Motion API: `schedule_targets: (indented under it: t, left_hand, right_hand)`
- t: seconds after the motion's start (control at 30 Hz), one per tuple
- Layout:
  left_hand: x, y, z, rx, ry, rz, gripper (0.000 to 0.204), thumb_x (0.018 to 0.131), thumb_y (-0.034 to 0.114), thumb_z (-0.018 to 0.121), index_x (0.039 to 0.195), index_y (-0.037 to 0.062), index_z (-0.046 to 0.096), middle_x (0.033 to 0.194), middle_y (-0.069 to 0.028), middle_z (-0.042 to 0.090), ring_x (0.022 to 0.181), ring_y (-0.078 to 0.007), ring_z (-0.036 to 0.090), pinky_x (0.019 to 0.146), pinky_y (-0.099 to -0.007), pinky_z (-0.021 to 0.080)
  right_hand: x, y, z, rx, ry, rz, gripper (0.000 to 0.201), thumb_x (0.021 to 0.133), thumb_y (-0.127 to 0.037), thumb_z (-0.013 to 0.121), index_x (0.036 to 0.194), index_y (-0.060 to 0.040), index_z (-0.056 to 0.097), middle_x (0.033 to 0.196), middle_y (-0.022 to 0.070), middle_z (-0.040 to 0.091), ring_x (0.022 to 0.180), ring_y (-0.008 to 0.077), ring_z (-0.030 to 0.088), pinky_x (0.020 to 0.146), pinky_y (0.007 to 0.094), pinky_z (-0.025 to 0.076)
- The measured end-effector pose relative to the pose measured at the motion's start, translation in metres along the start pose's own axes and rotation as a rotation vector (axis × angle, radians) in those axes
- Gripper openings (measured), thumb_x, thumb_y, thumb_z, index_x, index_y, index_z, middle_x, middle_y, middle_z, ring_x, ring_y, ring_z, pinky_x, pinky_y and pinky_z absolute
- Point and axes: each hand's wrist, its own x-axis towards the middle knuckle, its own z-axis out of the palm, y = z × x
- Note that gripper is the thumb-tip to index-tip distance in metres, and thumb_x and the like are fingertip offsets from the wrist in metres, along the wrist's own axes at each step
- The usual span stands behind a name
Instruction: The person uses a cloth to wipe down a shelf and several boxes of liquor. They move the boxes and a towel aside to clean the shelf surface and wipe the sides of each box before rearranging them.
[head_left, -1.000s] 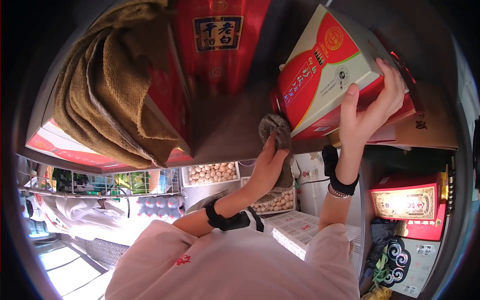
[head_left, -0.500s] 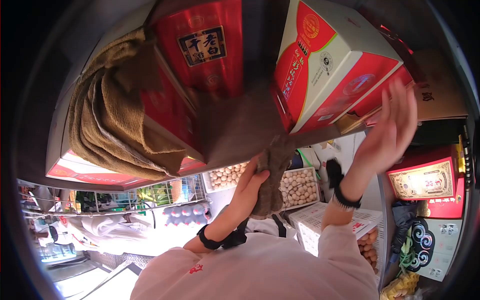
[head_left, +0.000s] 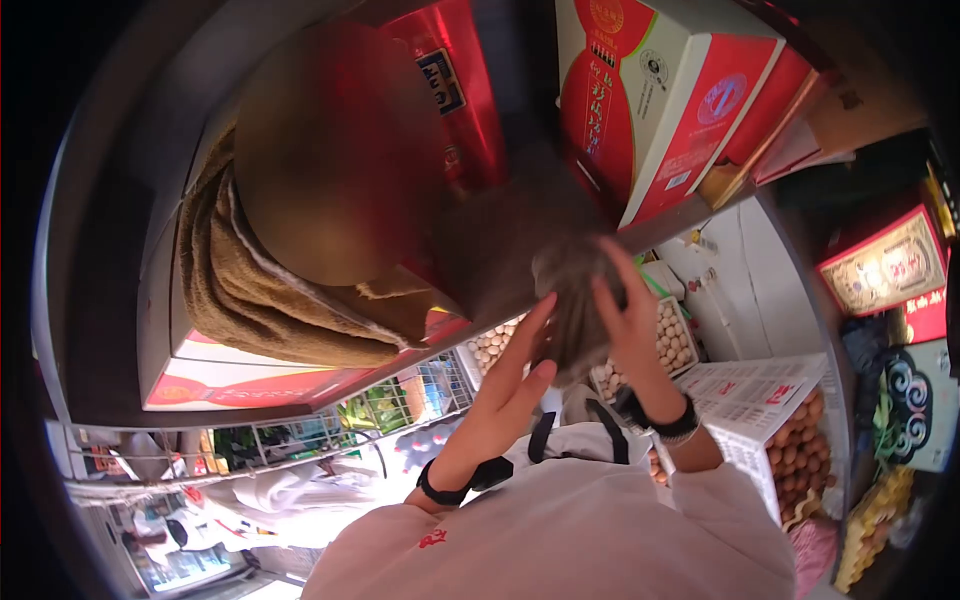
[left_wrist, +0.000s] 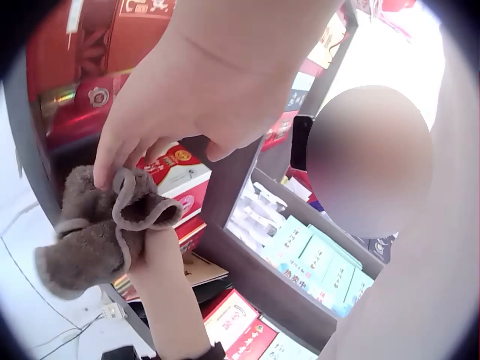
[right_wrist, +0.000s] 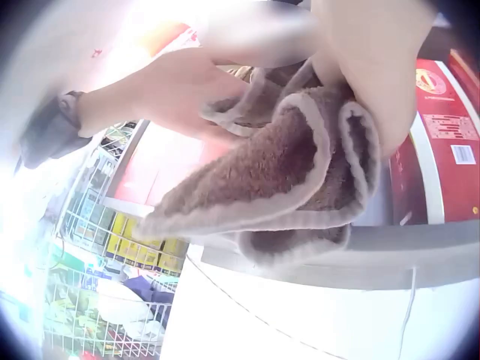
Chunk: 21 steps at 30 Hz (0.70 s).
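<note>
A grey-brown cloth [head_left: 575,310] hangs between the two hands in the head view, blurred by motion. My left hand [head_left: 500,395] lies at its left side, fingers fairly straight and thumb apart; in the left wrist view this hand [left_wrist: 199,97] has fingertips against the folded cloth [left_wrist: 90,240]. My right hand [head_left: 630,325] holds the cloth from the other side, its fingers partly hidden by folds in the left wrist view. Pale-edged folds of the cloth [right_wrist: 247,172] hang below the right hand [right_wrist: 375,67] in the right wrist view.
A shelf edge [head_left: 490,315] runs just beyond the hands. On it stand a red-and-white box [head_left: 660,110], a red box [head_left: 465,120] and a box draped with a brown towel [head_left: 270,310]. Below are egg trays [head_left: 670,345], a white crate [head_left: 750,395] and a wire basket [head_left: 330,430].
My right hand has left the red-and-white box and come down-left to the cloth. The left hand's grip on the cloth has loosened. The head view has shifted, with the shelf tilting.
</note>
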Motion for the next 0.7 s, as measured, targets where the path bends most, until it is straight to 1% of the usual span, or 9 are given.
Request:
schedule_targets:
  t: [0.03, 0.13, 0.17, 0.2, 0.27, 0.37, 0.47, 0.63, 0.7]
  left_hand:
    - [-0.008, 0.002, -0.01, 0.11, 0.017, 0.073, 0.051, 0.094, 0.007, 0.041, 0.142, -0.0008, 0.023, 0.145, -0.0155, 0.028, 0.134, -0.0263, 0.029, 0.108, -0.0367, 0.025]
    - [-0.027, 0.004, -0.03, 0.049, 0.088, 0.02, 0.044, 0.093, 0.004, 0.043, 0.135, 0.0004, 0.034, 0.133, -0.0143, 0.045, 0.118, -0.023, 0.047, 0.1, -0.0351, 0.035]
    - [-0.031, -0.003, -0.036, 0.055, 0.073, 0.018, 0.044, 0.093, 0.004, 0.043, 0.135, 0.0004, 0.034, 0.133, -0.0143, 0.045, 0.118, -0.023, 0.047, 0.1, -0.0351, 0.035]
    - [-0.034, -0.014, -0.041, 0.093, 0.037, 0.019, 0.041, 0.092, 0.003, 0.044, 0.132, 0.0011, 0.038, 0.127, -0.0137, 0.05, 0.111, -0.0215, 0.052, 0.096, -0.0335, 0.039]
    - [-0.044, -0.019, -0.047, 0.141, -0.014, 0.009, 0.039, 0.091, 0.002, 0.045, 0.129, 0.0018, 0.042, 0.121, -0.013, 0.056, 0.104, -0.0199, 0.056, 0.092, -0.0318, 0.042]
    - [-0.057, -0.023, -0.051, 0.252, -0.1, -0.071, 0.031, 0.093, 0.006, 0.045, 0.124, 0.0029, 0.049, 0.101, -0.0117, 0.065, 0.083, -0.0159, 0.06, 0.076, -0.0284, 0.047]
    - [-0.068, -0.035, -0.059, 0.243, -0.099, -0.124, 0.03, 0.093, 0.006, 0.045, 0.123, 0.0024, 0.05, 0.1, -0.0119, 0.065, 0.081, -0.0156, 0.06, 0.075, -0.028, 0.047]
    - [-0.084, -0.057, -0.067, 0.289, -0.103, -0.165, 0.029, 0.093, 0.004, 0.044, 0.121, 0.0015, 0.051, 0.098, -0.0119, 0.065, 0.08, -0.0149, 0.06, 0.074, -0.0273, 0.048]
    - [-0.092, -0.063, -0.068, 0.243, -0.1, -0.233, 0.029, 0.093, 0.003, 0.044, 0.12, 0.0011, 0.052, 0.096, -0.0112, 0.065, 0.079, -0.014, 0.06, 0.072, -0.0262, 0.048]
  right_hand:
    - [0.014, 0.0, 0.004, -0.009, 0.079, -0.035, 0.041, 0.084, -0.005, 0.055, 0.124, -0.0024, 0.05, 0.114, 0.0185, 0.059, 0.109, 0.03, 0.056, 0.09, 0.0341, 0.043]
    - [0.068, -0.01, 0.021, -0.244, 0.084, -0.275, 0.039, 0.085, -0.006, 0.055, 0.123, 0.0011, 0.047, 0.111, 0.0223, 0.056, 0.103, 0.0365, 0.056, 0.09, 0.0385, 0.043]
    - [0.086, 0.0, 0.029, -0.379, 0.025, -0.355, 0.046, 0.084, -0.015, 0.058, 0.124, 0.0015, 0.045, 0.119, 0.0228, 0.051, 0.112, 0.0365, 0.05, 0.092, 0.0411, 0.042]
    - [0.098, 0.013, 0.039, -0.381, 0.044, -0.351, 0.046, 0.084, -0.015, 0.058, 0.124, 0.0015, 0.045, 0.119, 0.0228, 0.051, 0.112, 0.0365, 0.05, 0.092, 0.0411, 0.042]
    - [0.107, 0.041, 0.061, -0.824, -0.141, -0.214, 0.057, 0.08, -0.03, 0.061, 0.126, -0.0003, 0.044, 0.128, 0.0223, 0.044, 0.12, 0.0372, 0.043, 0.096, 0.0441, 0.039]
    - [0.099, 0.071, 0.087, -1.111, -0.109, -0.195, 0.065, 0.076, -0.04, 0.061, 0.126, -0.0013, 0.045, 0.131, 0.0211, 0.041, 0.122, 0.0368, 0.039, 0.099, 0.0449, 0.035]
    - [0.095, 0.065, 0.081, -1.034, -0.168, -0.199, 0.062, 0.076, -0.041, 0.06, 0.122, -0.0013, 0.048, 0.125, 0.0202, 0.045, 0.119, 0.0358, 0.042, 0.099, 0.0433, 0.034]
    - [0.062, 0.05, 0.08, -0.99, -0.14, -0.34, 0.044, 0.071, -0.034, 0.062, 0.103, -0.0031, 0.06, 0.1, 0.0128, 0.055, 0.099, 0.0289, 0.052, 0.086, 0.0393, 0.042]
    - [0.041, 0.04, 0.088, -0.923, -0.191, -0.348, 0.047, 0.069, -0.03, 0.063, 0.106, -0.0024, 0.058, 0.105, 0.0137, 0.054, 0.101, 0.0295, 0.052, 0.087, 0.0397, 0.042]
